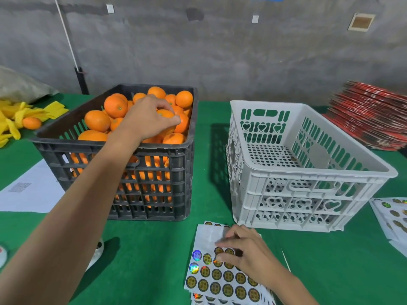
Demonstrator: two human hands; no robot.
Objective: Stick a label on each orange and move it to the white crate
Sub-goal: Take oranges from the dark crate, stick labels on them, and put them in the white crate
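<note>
A black crate (pixel 154 150) heaped with oranges stands at the left of the green table. My left hand (pixel 149 119) reaches into it and grips one orange (pixel 166 114) near the top of the pile. The white crate (pixel 308 170) to the right holds no oranges. In front of it lies a sheet of round gold labels (pixel 220 280) on a stack of sheets. My right hand (pixel 244 252) rests on that sheet, its fingertips pinching at a label (pixel 218 258) near the top rows.
A loose orange (pixel 32 123) lies among yellow wrappers (pixel 13 119) at the far left. A white paper (pixel 33 190) lies left of the black crate. Red flat cartons (pixel 372 115) are stacked at the right rear. More label sheets (pixel 394 219) lie at the right edge.
</note>
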